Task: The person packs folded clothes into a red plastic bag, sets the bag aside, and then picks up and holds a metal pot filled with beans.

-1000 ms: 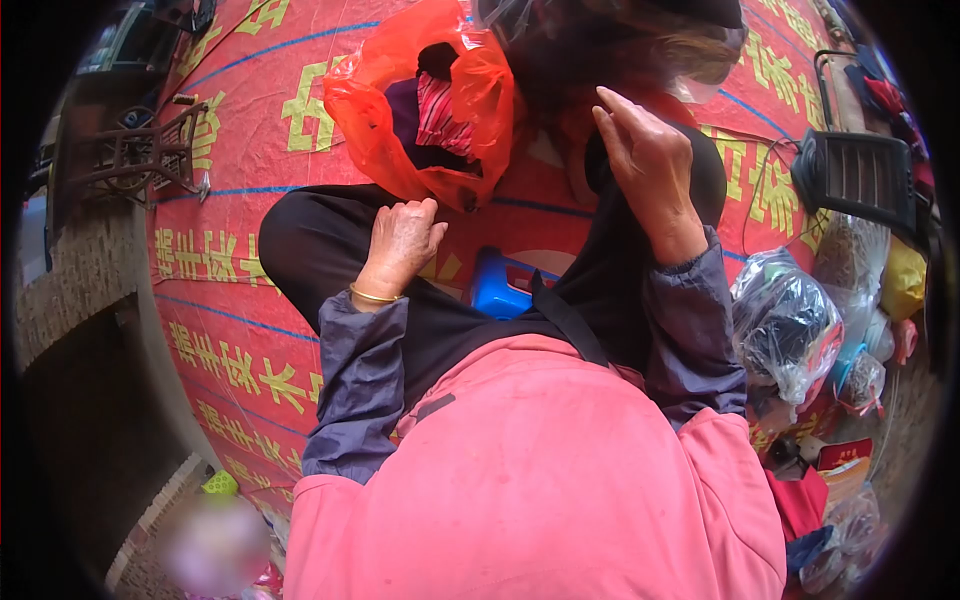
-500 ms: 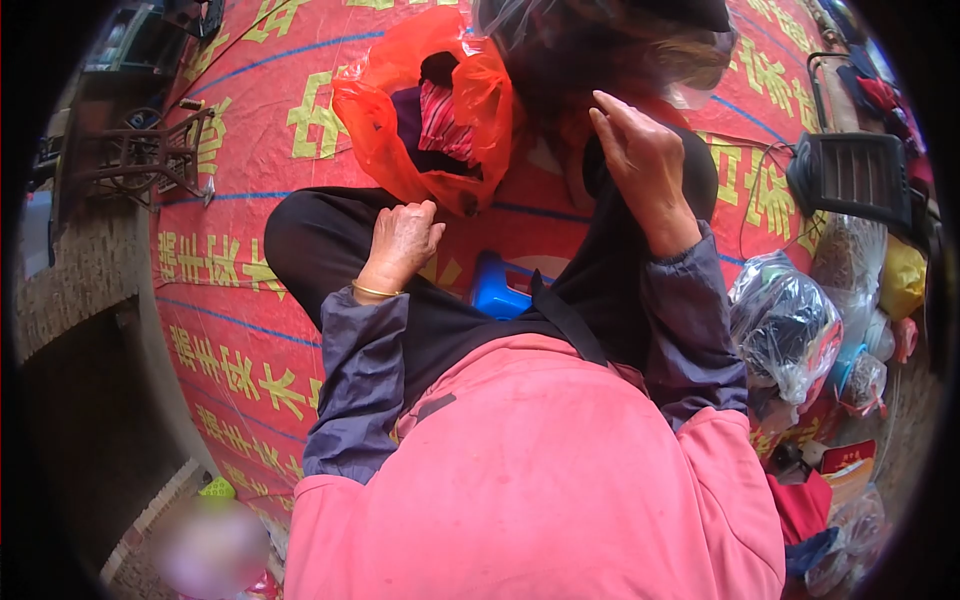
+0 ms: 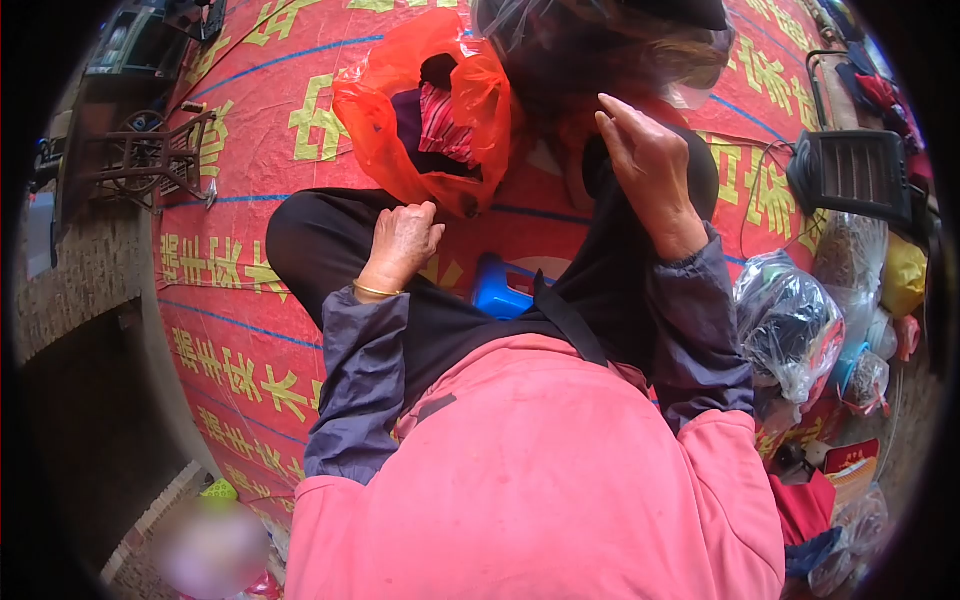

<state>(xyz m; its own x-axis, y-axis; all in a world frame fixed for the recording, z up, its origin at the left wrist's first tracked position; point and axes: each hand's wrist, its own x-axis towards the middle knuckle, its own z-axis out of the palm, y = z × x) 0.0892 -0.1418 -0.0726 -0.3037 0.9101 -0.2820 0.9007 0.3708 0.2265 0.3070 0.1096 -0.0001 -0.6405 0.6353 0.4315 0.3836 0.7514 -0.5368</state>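
Observation:
My left hand [image 3: 405, 245] rests by my left thigh, fingers curled in, nothing showing in them; its palm is hidden. Just beyond it stands an orange-red plastic bag [image 3: 360, 120], its mouth spread wide. Inside lie dark cloth and a red striped cloth [image 3: 445, 125]. Raised over my right leg, my right hand [image 3: 650, 165] has its fingers stretched out and no object in it. Close beyond its fingertips is a dark, partly see-through plastic bundle [image 3: 600, 50], blurred and cut by the top edge. A blue plastic object [image 3: 497, 290] sits between my legs.
A red sheet with yellow characters [image 3: 230, 330] covers the floor. To the right are a black slatted device [image 3: 855, 178], a clear bag with dark contents [image 3: 790, 325] and a yellow bag [image 3: 903, 278]. A dark wooden frame [image 3: 160, 155] stands at the left.
My right hand has shifted very slightly to the right, still stretched out. My left hand and the orange-red bag have stayed in place.

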